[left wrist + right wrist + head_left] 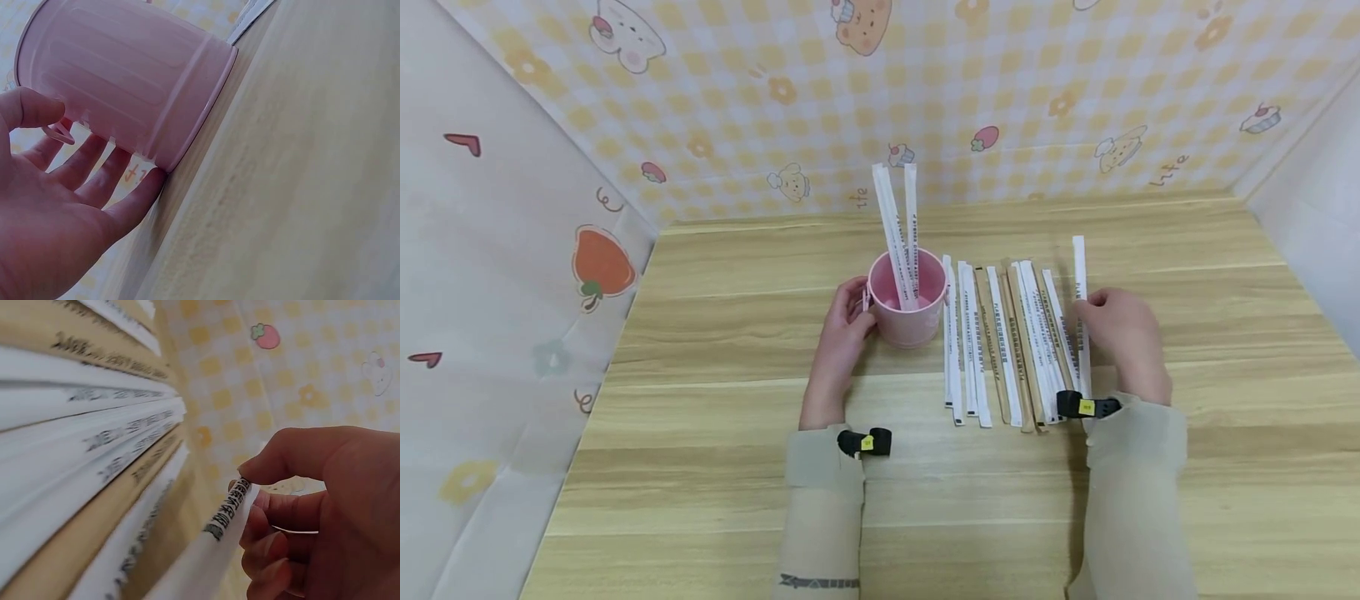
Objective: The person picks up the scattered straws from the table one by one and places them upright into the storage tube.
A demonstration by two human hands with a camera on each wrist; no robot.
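Right wrist strap: the black strap [1088, 407] lies over the held packet near its lower end, so the wrist should rise with the fingers and drag nothing.
Right hand: this hand [1126, 342] pinches one white printed paper packet [1082, 350] between thumb and fingertips, partway up its length, just right of the row; whether it is fully off the wooden tabletop [700, 467] I cannot tell. A light, firm pinch should do — squeezing could crease the paper.
Row of packets: white and brown paper packets [1004, 350] lie side by side, some overlapping; best lift straight up, so neighbours are not dragged.
Left hand: this hand [842, 333] holds the pink bucket [910, 329] at its handle [59, 132] side, fingers curved behind; steady, gentle pressure should stop it sliding.
Standing packets: at least two white ones [912, 208] lean in the bucket, well above its rim — any tilt might shift them.
Backdrop: yellow-checked cloth [715, 108] behind the table.
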